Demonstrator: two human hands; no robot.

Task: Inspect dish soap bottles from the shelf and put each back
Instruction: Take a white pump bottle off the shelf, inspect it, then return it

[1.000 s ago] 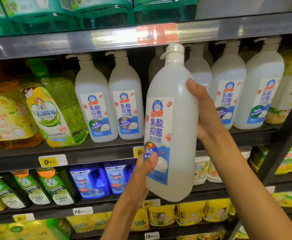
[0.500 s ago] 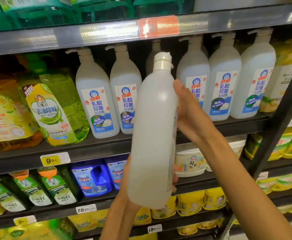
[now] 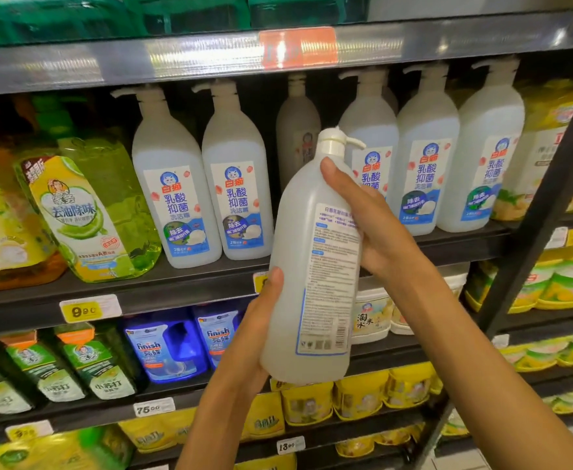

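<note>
Currently, the shelf (image 3: 176, 286) unit fills the view, with several dark tiers carrying cleaning products. On the middle tier stands a row of white pump bottles (image 3: 173, 198) with blue-and-white front labels; a gap in that row lies directly behind the held item, with one more bottle set further back in it. To the left of the row sits a green refill pouch (image 3: 85, 212), tilted. On the tier below stand blue Finish packs (image 3: 163, 347), and yellow price tags (image 3: 90, 309) are fixed to the shelf edges.

The dish soap bottle (image 3: 298, 266) is held in front of the shelf, clear of every tier, roughly upright with a slight tilt. Its back label (image 3: 329, 283), printed with fine text and a barcode, faces the camera. The pump head (image 3: 332, 140) points right.

The right hand (image 3: 373, 225) grips the upper body of the bottle from the right side. Its thumb lies across the shoulder just under the pump collar, and its fingers curl behind the bottle, out of sight, overlapping the upper right corner of the label.

The left hand (image 3: 254, 337) supports the lower left part of the bottle. Its thumb presses flat against the side wall, and its fingers wrap behind and beneath the base, mostly hidden.
</note>
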